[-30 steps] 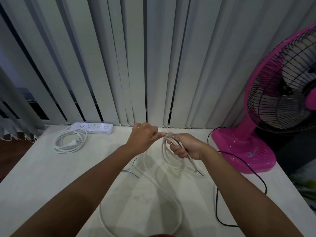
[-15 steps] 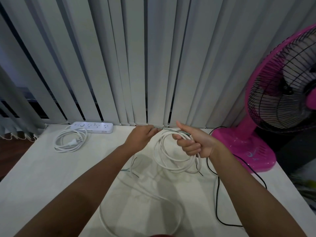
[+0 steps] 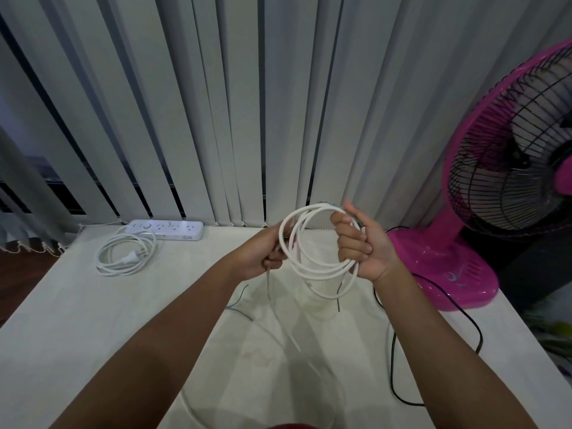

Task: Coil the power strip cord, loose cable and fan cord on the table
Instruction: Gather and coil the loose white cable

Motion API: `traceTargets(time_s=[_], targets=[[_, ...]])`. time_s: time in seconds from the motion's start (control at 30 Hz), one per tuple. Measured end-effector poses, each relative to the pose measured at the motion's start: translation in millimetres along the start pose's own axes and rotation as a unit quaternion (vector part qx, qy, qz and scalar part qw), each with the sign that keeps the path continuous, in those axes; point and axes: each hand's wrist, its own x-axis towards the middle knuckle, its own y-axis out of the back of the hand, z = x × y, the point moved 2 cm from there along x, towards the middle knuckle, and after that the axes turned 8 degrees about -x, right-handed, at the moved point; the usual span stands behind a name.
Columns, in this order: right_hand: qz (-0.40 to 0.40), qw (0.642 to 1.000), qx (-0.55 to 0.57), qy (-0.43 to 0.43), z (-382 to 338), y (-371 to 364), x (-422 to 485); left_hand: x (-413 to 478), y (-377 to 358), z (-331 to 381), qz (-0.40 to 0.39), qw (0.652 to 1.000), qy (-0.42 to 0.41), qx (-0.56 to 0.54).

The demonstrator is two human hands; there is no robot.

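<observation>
1. My right hand [image 3: 363, 246] was closed around a bundle of white loops, the loose cable [image 3: 318, 267], held upright above the table [image 3: 62, 305], with the thumb raised clear of the fist.
2. My left hand [image 3: 266, 255] pinched the same cable at the left side of the loops, fingers closed on the strand; a short free end hung down below that hand.
3. A further run of the loose cable trailed from the loops down onto the table toward the near edge, so I judged the coil to be unfinished.
4. The power strip [image 3: 167, 229] lay at the far left by the blinds [image 3: 216, 103], its cord [image 3: 123, 255] lying coiled just in front of it with the plug inside the loops. I judged that step done.
5. The black fan cord [image 3: 393, 366] lay uncoiled on the table to the right, running from the base of the pink fan [image 3: 448, 267].
6. The next move, as I judged it, called for the left hand to draw up more slack and lay another loop into the right fist, keeping the loops equal in size.
</observation>
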Motion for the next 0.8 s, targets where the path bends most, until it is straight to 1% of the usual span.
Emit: traceTargets(time_s=[0.03,0.1,0.17,0.23,0.27,0.33,0.4,0.47,0.53,0.67,0.73,0.8], targets=[[-0.002,1.0,0.017,0.003,-2.3,-0.5,-0.1,-0.6,4.4,0.7,0.006,0.999,0.004,-0.053],[0.008,1.0,0.018,0.011,-4.5,-0.6,-1.0,-3.5,12.1,3.2,0.0,0.995,0.005,-0.097],[0.016,0.999,0.024,0.031,-7.4,0.7,-2.4,-7.9,14.7,5.6,-0.027,0.996,-0.002,-0.091],[-0.006,0.995,0.081,0.06,-15.2,0.5,-4.5,-11.2,16.0,5.8,-0.036,0.997,-0.014,-0.062],[-0.003,0.991,0.108,0.082,-21.8,0.5,-6.0,-11.7,17.2,4.5,-0.025,0.999,-0.018,-0.042],[0.05,0.983,0.106,0.14,-34.6,2.5,-10.2,-11.3,20.5,0.0,0.01,1.0,-0.018,0.002],[0.119,0.974,0.058,0.184,-39.4,4.5,-12.6,-9.8,21.6,-5.1,0.021,0.999,-0.011,0.032],[0.14,0.966,0.053,0.211,-37.8,4.8,-9.6,-8.2,17.1,-9.3,0.011,0.998,0.004,0.058],[0.148,0.956,0.084,0.241,-38.3,4.9,-6.1,-6.7,9.0,-16.9,0.007,0.994,0.019,0.112],[0.203,0.917,0.102,0.328,-57.1,6.0,-7.7,-7.9,-3.6,-52.6,0.013,0.973,0.041,0.226],[0.259,0.896,0.07,0.354,-69.2,7.1,-10.7,-10.2,-2.4,-72.4,0.027,0.968,0.039,0.247],[0.334,0.863,0.019,0.378,-79.6,9.2,-14.8,-11.6,1.4,-84.1,0.064,0.97,0.011,0.234]])
